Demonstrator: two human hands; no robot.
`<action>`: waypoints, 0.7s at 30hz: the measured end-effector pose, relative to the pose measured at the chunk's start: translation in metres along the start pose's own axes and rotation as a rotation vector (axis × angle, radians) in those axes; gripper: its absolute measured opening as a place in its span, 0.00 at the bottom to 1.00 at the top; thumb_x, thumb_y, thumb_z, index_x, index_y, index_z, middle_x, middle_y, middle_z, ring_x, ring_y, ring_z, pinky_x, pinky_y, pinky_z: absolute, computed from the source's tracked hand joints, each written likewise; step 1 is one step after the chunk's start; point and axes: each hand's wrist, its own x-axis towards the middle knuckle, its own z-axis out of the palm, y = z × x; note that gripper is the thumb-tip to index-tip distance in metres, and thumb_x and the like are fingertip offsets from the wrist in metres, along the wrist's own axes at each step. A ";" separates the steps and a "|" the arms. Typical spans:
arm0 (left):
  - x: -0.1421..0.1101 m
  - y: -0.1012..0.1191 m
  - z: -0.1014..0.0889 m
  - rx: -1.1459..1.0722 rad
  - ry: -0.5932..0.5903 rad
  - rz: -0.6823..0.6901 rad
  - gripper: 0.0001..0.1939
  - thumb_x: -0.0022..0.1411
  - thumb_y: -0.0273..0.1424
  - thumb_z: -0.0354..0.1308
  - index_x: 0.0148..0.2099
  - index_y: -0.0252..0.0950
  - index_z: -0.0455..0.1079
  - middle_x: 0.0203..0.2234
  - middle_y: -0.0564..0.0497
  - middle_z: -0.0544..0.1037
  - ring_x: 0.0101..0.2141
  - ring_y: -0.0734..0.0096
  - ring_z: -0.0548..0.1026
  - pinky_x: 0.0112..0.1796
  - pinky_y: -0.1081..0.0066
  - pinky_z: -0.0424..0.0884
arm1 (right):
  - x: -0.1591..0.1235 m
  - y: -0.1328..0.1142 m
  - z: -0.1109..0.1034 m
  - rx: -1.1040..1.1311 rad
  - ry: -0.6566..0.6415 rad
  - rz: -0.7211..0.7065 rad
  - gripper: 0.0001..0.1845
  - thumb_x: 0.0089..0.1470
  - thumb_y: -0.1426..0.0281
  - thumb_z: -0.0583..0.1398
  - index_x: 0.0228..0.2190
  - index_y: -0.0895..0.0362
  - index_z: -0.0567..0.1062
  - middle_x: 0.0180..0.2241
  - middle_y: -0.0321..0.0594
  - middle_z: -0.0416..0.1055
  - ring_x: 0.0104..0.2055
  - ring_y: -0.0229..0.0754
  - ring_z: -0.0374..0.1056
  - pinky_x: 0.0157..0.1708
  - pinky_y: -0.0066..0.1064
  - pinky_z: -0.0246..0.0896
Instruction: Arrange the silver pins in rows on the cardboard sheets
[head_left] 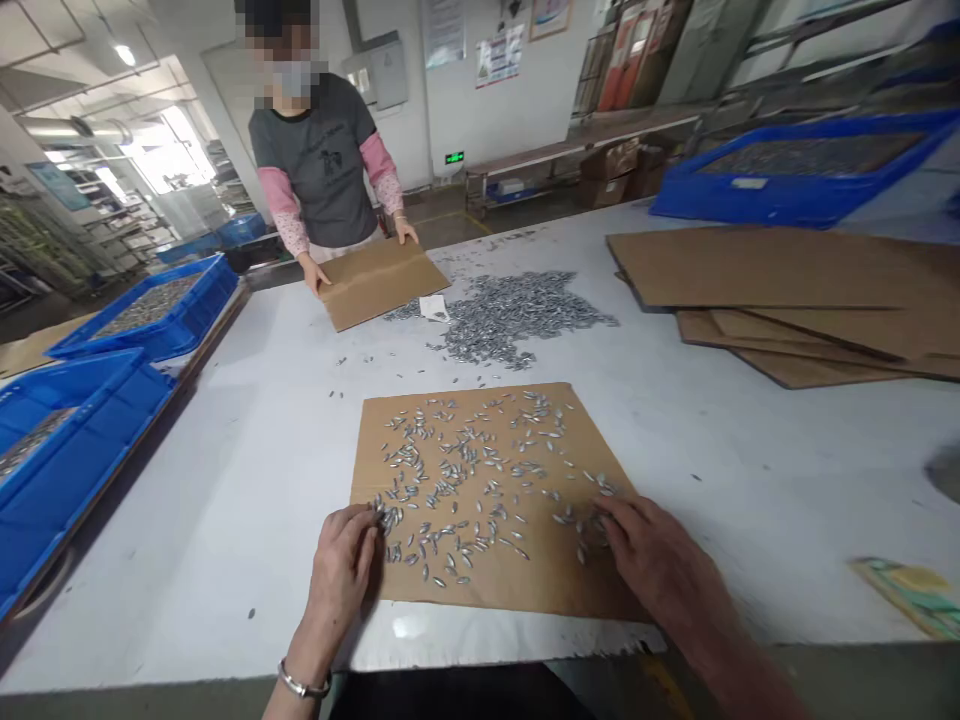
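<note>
A brown cardboard sheet (pixel 540 580) lies flat on the white table (pixel 750 470) in front of me. Several small silvery metal pieces (pixel 465 470) are scattered over it. My left hand (pixel 343 570) rests at the sheet's left edge, fingers curled and touching pieces there. My right hand (pixel 651 555) lies on the sheet's right part, fingers bent down onto a few pieces. Whether either hand has picked any up is hidden under the fingers.
A heap of the same metal pieces (pixel 517 315) lies beyond the sheet. A person across the table holds another cardboard sheet (pixel 379 283). Stacked cardboard (pixel 787 290) lies at the right. Blue crates (pixel 150 310) of pieces stand left, another crate (pixel 795 170) far right.
</note>
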 end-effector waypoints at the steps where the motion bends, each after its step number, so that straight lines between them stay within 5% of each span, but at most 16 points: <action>1: -0.003 0.002 -0.002 0.006 -0.001 -0.020 0.11 0.74 0.32 0.52 0.51 0.41 0.75 0.47 0.46 0.81 0.48 0.60 0.78 0.48 0.58 0.80 | 0.001 -0.006 0.001 -0.005 0.022 -0.010 0.16 0.66 0.67 0.52 0.45 0.52 0.79 0.42 0.45 0.79 0.44 0.49 0.76 0.46 0.41 0.72; 7: -0.007 0.007 0.010 0.045 -0.071 0.018 0.12 0.74 0.28 0.52 0.52 0.40 0.76 0.48 0.45 0.81 0.47 0.59 0.78 0.47 0.55 0.78 | 0.011 -0.079 0.020 0.263 -0.218 -0.389 0.18 0.66 0.74 0.51 0.44 0.50 0.79 0.45 0.41 0.79 0.48 0.44 0.74 0.49 0.34 0.70; 13: 0.006 0.000 0.012 0.093 0.003 -0.040 0.13 0.75 0.27 0.49 0.53 0.38 0.74 0.49 0.44 0.81 0.45 0.60 0.76 0.46 0.55 0.77 | 0.032 -0.100 0.037 0.166 -0.173 -0.262 0.19 0.65 0.76 0.51 0.46 0.54 0.79 0.46 0.45 0.78 0.48 0.48 0.71 0.50 0.39 0.66; 18: 0.047 0.004 0.031 0.069 -0.223 0.189 0.17 0.76 0.26 0.47 0.59 0.38 0.72 0.57 0.43 0.77 0.54 0.59 0.74 0.53 0.56 0.76 | 0.062 -0.133 0.052 0.263 -0.421 -0.474 0.19 0.64 0.80 0.50 0.40 0.52 0.78 0.44 0.42 0.76 0.46 0.44 0.70 0.47 0.34 0.64; 21: 0.081 -0.001 0.044 0.188 -0.352 0.249 0.17 0.74 0.24 0.49 0.58 0.37 0.72 0.59 0.44 0.76 0.58 0.56 0.71 0.55 0.55 0.73 | 0.080 -0.133 0.065 0.181 -0.448 -0.464 0.20 0.62 0.82 0.50 0.39 0.53 0.78 0.42 0.43 0.75 0.45 0.44 0.69 0.46 0.34 0.63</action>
